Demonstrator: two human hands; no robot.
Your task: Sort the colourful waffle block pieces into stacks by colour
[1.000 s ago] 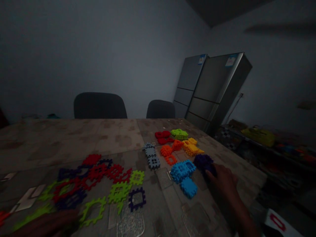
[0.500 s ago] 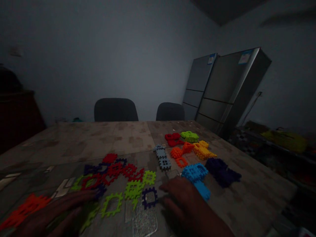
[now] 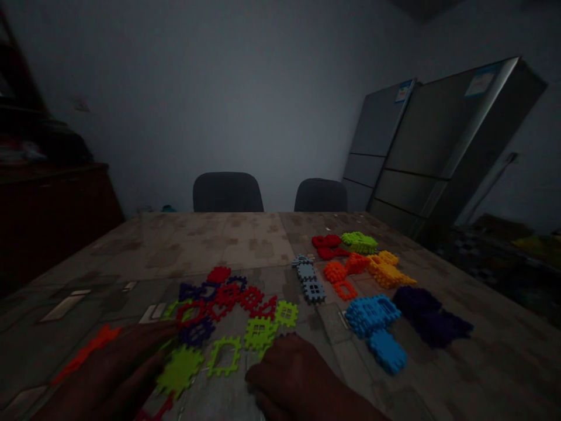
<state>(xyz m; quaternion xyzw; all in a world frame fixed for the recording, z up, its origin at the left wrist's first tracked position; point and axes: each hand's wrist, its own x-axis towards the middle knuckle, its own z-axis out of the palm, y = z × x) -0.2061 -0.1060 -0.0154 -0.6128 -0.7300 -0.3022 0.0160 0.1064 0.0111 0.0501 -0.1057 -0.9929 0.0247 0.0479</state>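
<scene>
Colourful toothed plastic building pieces lie on a patterned table. My right hand (image 3: 291, 377) is curled shut low in the middle, over a purple square frame piece (image 3: 287, 335); only a sliver of that piece shows above the knuckles. My left hand (image 3: 116, 365) stretches flat at the lower left, fingers extended, beside a lime green solid piece (image 3: 179, 369) and an orange piece (image 3: 90, 352). Between the hands lies a lime green frame (image 3: 224, 356), with a lime green window piece (image 3: 259, 332) behind it. Red pieces (image 3: 228, 296) and a purple window piece (image 3: 196, 332) overlap farther back.
Sorted by colour on the right are grey (image 3: 307, 275), light blue (image 3: 372, 316), dark purple (image 3: 432, 316), orange (image 3: 336, 272), yellow (image 3: 385, 269), red (image 3: 326, 241) and green (image 3: 359, 241) piles. Two chairs (image 3: 228, 192) stand behind the table (image 3: 245, 234); silver fridges (image 3: 421, 152) stand back right.
My right hand let go of the dark purple pile and moved left to the purple frame, its fingers closing. My left hand stayed among the left pieces. The view turned left.
</scene>
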